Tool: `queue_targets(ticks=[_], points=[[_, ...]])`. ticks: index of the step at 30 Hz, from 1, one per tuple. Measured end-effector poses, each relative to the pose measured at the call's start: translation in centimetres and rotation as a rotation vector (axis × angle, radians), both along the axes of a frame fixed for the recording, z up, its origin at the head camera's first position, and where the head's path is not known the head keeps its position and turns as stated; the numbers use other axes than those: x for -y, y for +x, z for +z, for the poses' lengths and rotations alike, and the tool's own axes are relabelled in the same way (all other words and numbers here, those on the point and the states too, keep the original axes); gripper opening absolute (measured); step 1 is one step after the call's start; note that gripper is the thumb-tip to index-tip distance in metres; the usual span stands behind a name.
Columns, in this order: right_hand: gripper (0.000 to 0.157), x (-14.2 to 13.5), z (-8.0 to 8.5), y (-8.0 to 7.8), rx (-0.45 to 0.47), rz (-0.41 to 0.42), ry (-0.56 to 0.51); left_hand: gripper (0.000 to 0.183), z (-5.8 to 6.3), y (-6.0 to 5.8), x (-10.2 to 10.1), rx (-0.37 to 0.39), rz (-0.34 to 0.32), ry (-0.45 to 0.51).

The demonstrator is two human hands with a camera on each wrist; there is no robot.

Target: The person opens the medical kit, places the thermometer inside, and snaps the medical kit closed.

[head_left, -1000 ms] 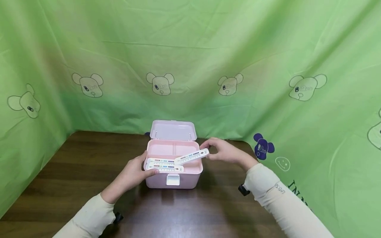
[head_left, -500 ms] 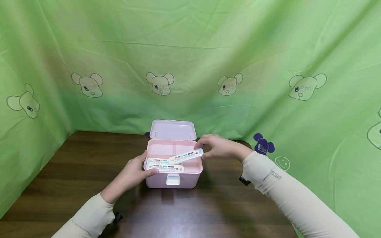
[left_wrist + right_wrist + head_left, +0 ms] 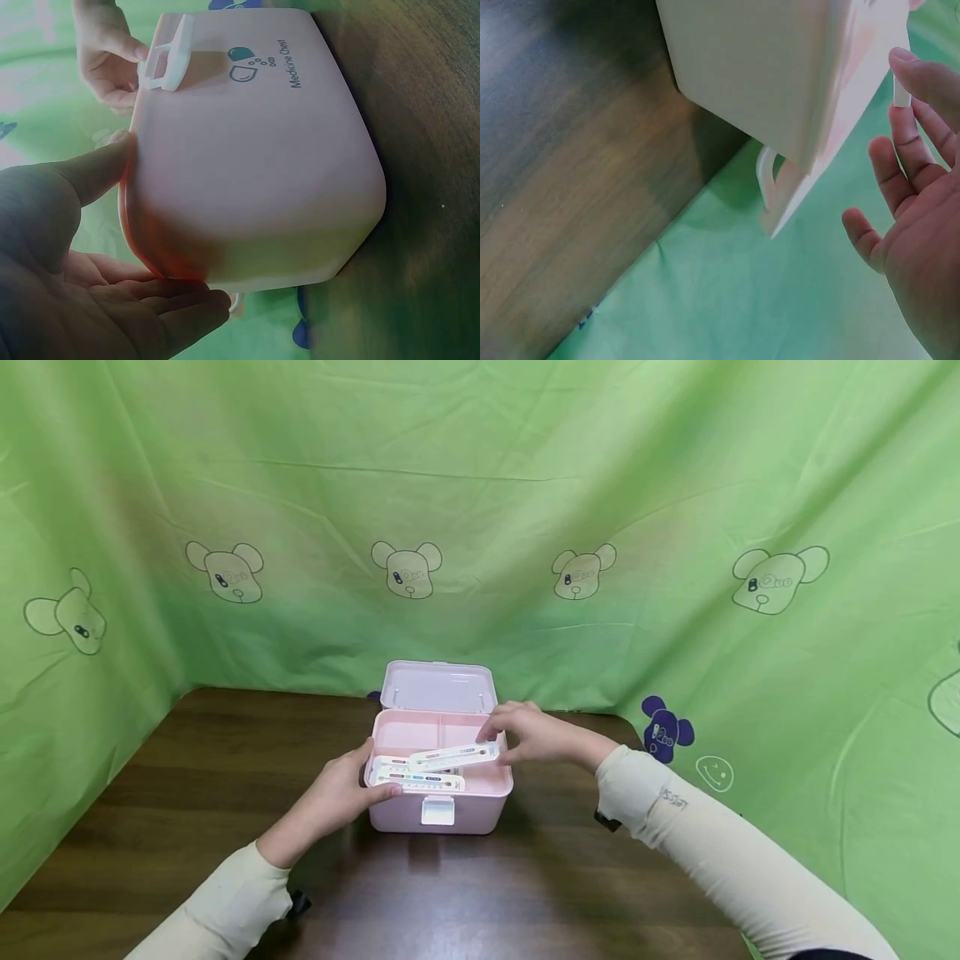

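Observation:
A pink medicine chest (image 3: pixel 472 814) with its lid (image 3: pixel 438 687) raised stands on the table. My left hand (image 3: pixel 337 793) steadies its front left corner, thumb on the front rim and straight fingers along the left side; the left wrist view shows these fingers (image 3: pixel 184 311) flat on the wall. Between thumb and fingers, my right hand (image 3: pixel 536 735) pinches the right end of a white thermometer (image 3: pixel 453 757), printed with a scale. Its left end lies over two similar thermometers (image 3: pixel 420 781) in the front compartment. Only that thermometer's end (image 3: pixel 902 91) shows in the right wrist view.
A divider (image 3: pixel 440 730) splits the back of the chest into two sections. The front clasp (image 3: pixel 438 811) hangs down. Brown wooden table (image 3: pixel 225 768) surrounds the chest, and a green curtain (image 3: pixel 480 635) with bear prints hangs close behind it.
My right hand has moved left and slightly inward with the thermometer, which now lies flatter across the other two. My left hand stays on the chest's corner.

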State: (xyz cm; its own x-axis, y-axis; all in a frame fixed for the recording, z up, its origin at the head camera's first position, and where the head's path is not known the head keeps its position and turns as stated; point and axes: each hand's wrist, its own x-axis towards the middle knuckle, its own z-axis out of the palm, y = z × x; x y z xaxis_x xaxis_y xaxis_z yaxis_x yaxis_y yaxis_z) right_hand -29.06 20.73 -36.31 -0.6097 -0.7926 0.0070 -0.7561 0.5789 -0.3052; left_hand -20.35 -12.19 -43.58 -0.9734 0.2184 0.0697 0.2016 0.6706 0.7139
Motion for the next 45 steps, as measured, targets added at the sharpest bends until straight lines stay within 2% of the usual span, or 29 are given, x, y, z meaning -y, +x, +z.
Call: queue_targets(ticks=[9, 21, 30, 45], points=[[0.032, 1.1, -0.5, -0.1, 0.019, 0.029, -0.024, 0.101, 0.0, 0.1, 0.0, -0.006, -0.004, -0.005], [0.032, 2.0, -2.0, -0.8, -0.010, 0.037, -0.001, 0.101, 0.1, 0.0, 0.0, 0.013, -0.003, 0.000], [0.029, 3.0, -2.7, -0.7, -0.038, 0.044, 0.008, 0.099, -0.3, -0.5, 0.1, 0.002, 0.001, 0.008], [0.034, 4.1, -4.0, -0.6, -0.081, 0.059, 0.023, 0.094, -0.3, -0.5, 0.2, -0.026, -0.007, 0.022]])
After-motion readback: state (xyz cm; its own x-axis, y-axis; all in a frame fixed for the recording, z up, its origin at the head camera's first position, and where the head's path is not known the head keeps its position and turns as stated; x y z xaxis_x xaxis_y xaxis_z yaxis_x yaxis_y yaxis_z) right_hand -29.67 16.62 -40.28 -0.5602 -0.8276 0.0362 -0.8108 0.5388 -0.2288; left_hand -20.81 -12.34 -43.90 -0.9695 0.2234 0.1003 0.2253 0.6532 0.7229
